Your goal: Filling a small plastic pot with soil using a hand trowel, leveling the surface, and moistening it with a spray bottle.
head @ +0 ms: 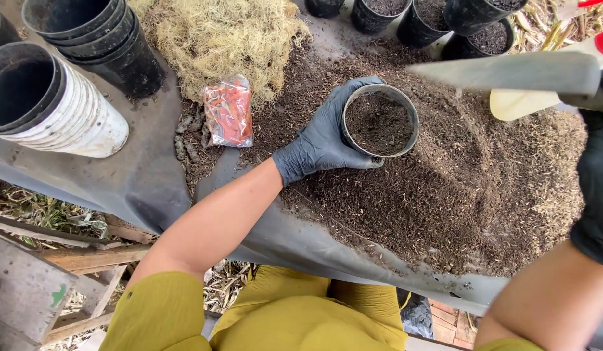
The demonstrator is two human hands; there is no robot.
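Black gloves (321,140), dark brown soil (444,188), orange packet (229,112)

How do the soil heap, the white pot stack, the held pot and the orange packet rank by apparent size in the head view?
1. soil heap
2. white pot stack, though nearer the camera
3. held pot in the left hand
4. orange packet, looks about alike; unsure.

pot (380,121) sits on the soil heap (444,195); packet (228,112) left of it, stacked pots (61,97) farther left.
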